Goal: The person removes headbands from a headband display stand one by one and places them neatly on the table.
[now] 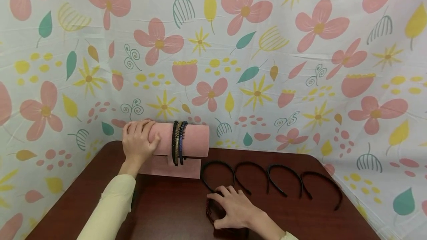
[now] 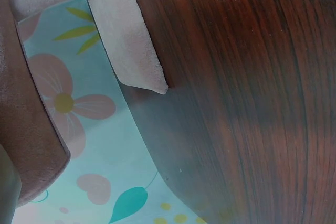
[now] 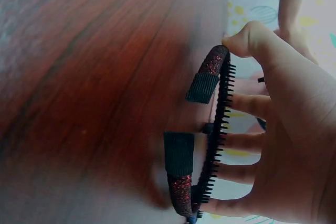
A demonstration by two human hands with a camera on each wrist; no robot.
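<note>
My left hand (image 1: pixel 138 140) grips the left end of the pink cylinder of a headband stand (image 1: pixel 196 140), fingers over the top and thumb at the front. Around the cylinder sit several headbands (image 1: pixel 177 142), black, gold and blue, side by side. The stand's flat pink base (image 2: pixel 126 40) shows from below in the left wrist view. Near the front of the table, my right hand (image 1: pixel 235 208) holds a dark red glittery headband (image 3: pixel 181 192). It has comb teeth inside and black ribbed tips, and the thumb and spread fingers press its outer side.
Several black headbands (image 1: pixel 285 166) lie in a row on the dark brown wooden table (image 1: pixel 173 203), right of the stand. A white cloth (image 1: pixel 300 66) printed with flowers and leaves hangs behind the table and along its sides.
</note>
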